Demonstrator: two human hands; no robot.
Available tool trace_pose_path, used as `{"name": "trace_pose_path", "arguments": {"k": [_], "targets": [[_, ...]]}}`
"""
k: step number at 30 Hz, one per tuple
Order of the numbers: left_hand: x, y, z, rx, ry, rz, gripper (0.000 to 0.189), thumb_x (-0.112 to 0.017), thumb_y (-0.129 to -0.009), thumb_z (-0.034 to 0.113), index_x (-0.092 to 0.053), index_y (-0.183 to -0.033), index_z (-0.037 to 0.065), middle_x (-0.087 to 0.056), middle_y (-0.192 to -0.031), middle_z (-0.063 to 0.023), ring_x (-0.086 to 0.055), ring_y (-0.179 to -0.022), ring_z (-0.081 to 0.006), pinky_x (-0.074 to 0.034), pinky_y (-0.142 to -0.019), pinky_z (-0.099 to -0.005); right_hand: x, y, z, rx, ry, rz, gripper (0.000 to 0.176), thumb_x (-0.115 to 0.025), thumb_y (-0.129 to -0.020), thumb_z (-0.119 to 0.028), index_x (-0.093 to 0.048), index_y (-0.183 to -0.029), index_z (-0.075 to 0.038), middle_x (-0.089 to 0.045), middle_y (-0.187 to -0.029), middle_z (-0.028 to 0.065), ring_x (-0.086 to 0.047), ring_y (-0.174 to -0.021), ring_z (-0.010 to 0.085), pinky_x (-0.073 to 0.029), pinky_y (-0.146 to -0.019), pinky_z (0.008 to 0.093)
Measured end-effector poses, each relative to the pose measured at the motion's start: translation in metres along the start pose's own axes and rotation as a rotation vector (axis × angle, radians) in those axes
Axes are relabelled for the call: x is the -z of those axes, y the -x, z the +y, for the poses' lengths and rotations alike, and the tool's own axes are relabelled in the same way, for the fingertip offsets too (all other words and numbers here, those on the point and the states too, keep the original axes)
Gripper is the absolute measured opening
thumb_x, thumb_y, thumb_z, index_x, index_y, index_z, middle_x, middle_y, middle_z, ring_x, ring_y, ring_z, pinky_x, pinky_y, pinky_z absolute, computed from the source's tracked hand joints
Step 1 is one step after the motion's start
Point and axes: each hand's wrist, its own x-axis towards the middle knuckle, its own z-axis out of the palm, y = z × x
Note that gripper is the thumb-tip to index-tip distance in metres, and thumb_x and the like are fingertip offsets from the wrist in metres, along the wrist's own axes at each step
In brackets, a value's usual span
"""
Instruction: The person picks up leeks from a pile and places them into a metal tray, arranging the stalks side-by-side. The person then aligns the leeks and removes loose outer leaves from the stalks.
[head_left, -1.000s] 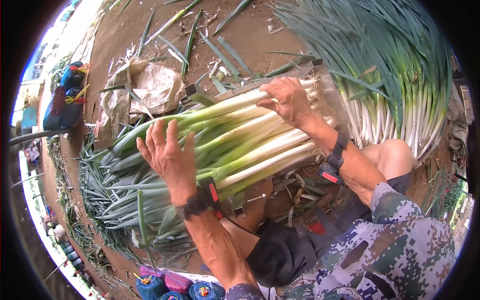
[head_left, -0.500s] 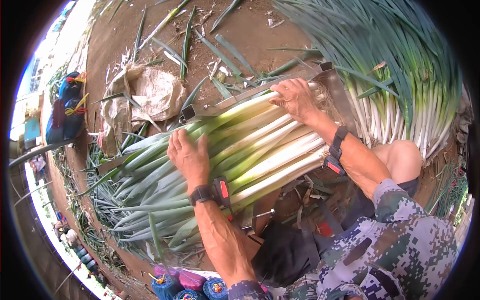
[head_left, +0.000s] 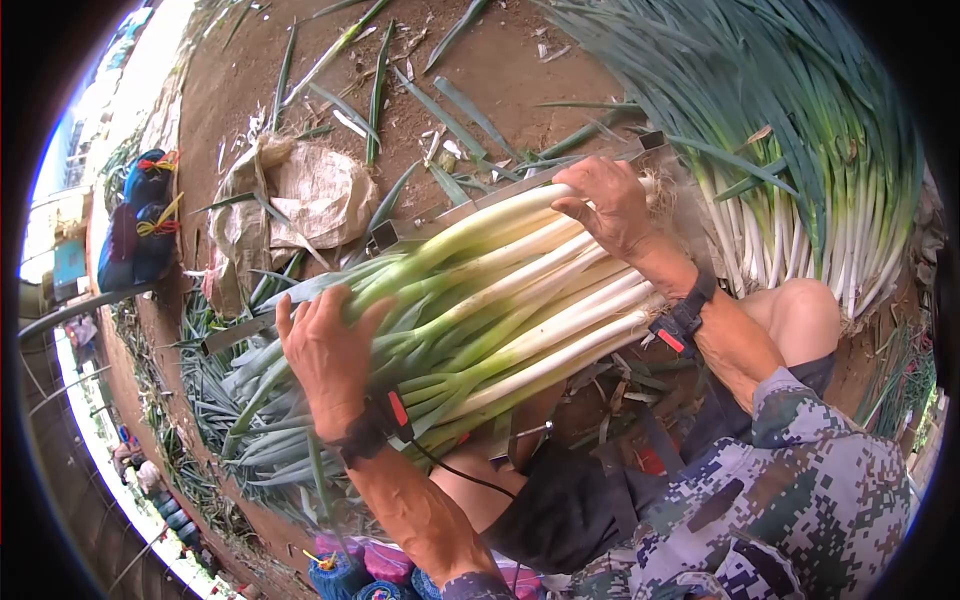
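Note:
A layer of thick green onions [head_left: 540, 300] lies side by side across a metal frame [head_left: 470, 207], white root ends to the right and leaves to the left. My left hand [head_left: 332, 350] rests on the green leaves [head_left: 275, 410] with its fingers spread. Curled over the white end of the farthest stalk, my right hand [head_left: 612, 205] has its thumb on the near side. Both wrists wear black straps with a red-marked device.
A large heap of green onions [head_left: 790, 150] lies at the right. Beyond the frame are a crumpled woven sack [head_left: 320, 190] and loose leaves on the dirt floor [head_left: 240, 80]. Blue twine spools [head_left: 335, 578] stand at the bottom, with dark bundles [head_left: 135, 225] far left.
My left hand has slid left and towards me along the leaves, its fingers spreading wider. My right hand has shifted slightly right at the white ends.

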Motion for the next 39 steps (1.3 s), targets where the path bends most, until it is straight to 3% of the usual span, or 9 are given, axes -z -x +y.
{"name": "trace_pose_path", "arguments": {"k": [5, 6, 9, 18, 22, 29, 31, 35, 39], "targets": [[-0.008, -0.032, -0.003, 0.181, -0.008, -0.424, 0.052, -0.074, -0.078, 0.055, -0.072, -0.079, 0.004, -0.069, -0.076, -0.0135, -0.064, -0.079, -0.0354, -0.04, -0.104, -0.0461, -0.014, -0.009, 0.018, -0.023, 0.151, -0.099, 0.034, -0.06, -0.095, -0.047, -0.071, -0.101, -0.016, -0.065, -0.085, 0.001, -0.06, -0.093, 0.0225, -0.042, -0.082, 0.0401], [-0.026, -0.034, -0.007, 0.172, -0.121, -0.502, 0.066, -0.065, -0.083, 0.067, -0.073, -0.11, 0.008, -0.072, -0.099, -0.0162, -0.064, -0.103, -0.0347, -0.034, -0.106, -0.05, -0.027, -0.004, 0.024, -0.028, 0.194, -0.108, 0.035, -0.059, -0.095, -0.05, -0.072, -0.098, -0.017, -0.064, -0.083, 0.0012, -0.06, -0.093, 0.0227, -0.042, -0.083, 0.0407], [-0.088, -0.009, -0.018, 0.187, -0.129, -0.21, 0.061, -0.056, -0.094, 0.061, -0.061, -0.132, 0.013, -0.058, -0.136, -0.0132, -0.049, -0.129, -0.0324, -0.027, -0.115, -0.0462, -0.049, 0.009, 0.036, -0.124, 0.184, -0.056, 0.032, -0.057, -0.097, -0.046, -0.073, -0.094, -0.018, -0.067, -0.09, 0.0016, -0.059, -0.095, 0.0236, -0.037, -0.091, 0.0441], [-0.137, -0.008, -0.038, 0.171, -0.056, -0.167, 0.046, -0.043, -0.102, 0.044, -0.067, -0.12, 0.009, -0.062, -0.127, -0.0225, -0.052, -0.122, -0.0397, -0.033, -0.107, -0.0494, -0.063, 0.001, 0.048, -0.11, 0.138, -0.052, 0.026, -0.062, -0.093, -0.036, -0.073, -0.081, -0.015, -0.07, -0.086, 0.0004, -0.062, -0.09, 0.0207, -0.038, -0.093, 0.0425], [-0.133, -0.01, -0.04, 0.138, -0.11, -0.163, 0.042, -0.042, -0.102, 0.039, -0.068, -0.116, 0.009, -0.065, -0.116, -0.0142, -0.055, -0.113, -0.0354, -0.035, -0.104, -0.0471, -0.062, -0.001, 0.05, -0.123, 0.096, 0.001, 0.023, -0.062, -0.09, -0.031, -0.071, -0.077, -0.014, -0.07, -0.082, 0.0007, -0.063, -0.086, 0.0208, -0.039, -0.093, 0.0427], [-0.118, -0.018, -0.024, 0.183, -0.135, -0.228, 0.042, -0.041, -0.1, 0.036, -0.066, -0.117, 0.007, -0.063, -0.124, -0.0131, -0.052, -0.119, -0.0321, -0.031, -0.108, -0.0452, -0.049, 0.002, 0.059, -0.13, -0.055, -0.038, 0.033, -0.068, -0.085, -0.034, -0.065, -0.105, -0.007, -0.063, -0.095, 0.0099, -0.06, -0.096, 0.0279, -0.041, -0.097, 0.0446], [-0.118, -0.021, -0.023, 0.227, -0.186, -0.282, 0.044, -0.039, -0.1, 0.039, -0.066, -0.117, 0.009, -0.062, -0.123, -0.0112, -0.051, -0.121, -0.0297, -0.029, -0.11, -0.0447, -0.021, -0.004, 0.064, -0.022, -0.14, 0.052, 0.044, -0.072, -0.084, -0.03, -0.061, -0.118, -0.005, -0.062, -0.103, 0.0123, -0.06, -0.101, 0.0275, -0.045, -0.096, 0.045], [-0.111, -0.023, -0.02, 0.242, -0.238, -0.364, 0.055, -0.037, -0.103, 0.05, -0.059, -0.137, 0.013, -0.058, -0.138, -0.0122, -0.048, -0.13, -0.0317, -0.03, -0.11, -0.0461, 0.11, -0.011, 0.1, 0.033, -0.201, -0.184, 0.032, -0.069, -0.088, -0.029, -0.064, -0.109, -0.006, -0.066, -0.097, 0.0106, -0.065, -0.093, 0.0272, -0.056, -0.077, 0.0374], [-0.114, -0.027, -0.035, 0.289, 0.054, -0.184, 0.059, -0.058, -0.097, 0.044, -0.058, -0.132, -0.003, -0.06, -0.129, -0.024, -0.054, -0.121, -0.0393, -0.04, -0.105, -0.0461, 0.256, 0.022, 0.168, -0.373, -0.009, -0.293, 0.027, -0.064, -0.091, -0.032, -0.066, -0.106, -0.009, -0.071, -0.091, 0.0076, -0.069, -0.083, 0.0249, -0.055, -0.072, 0.0387]]}}
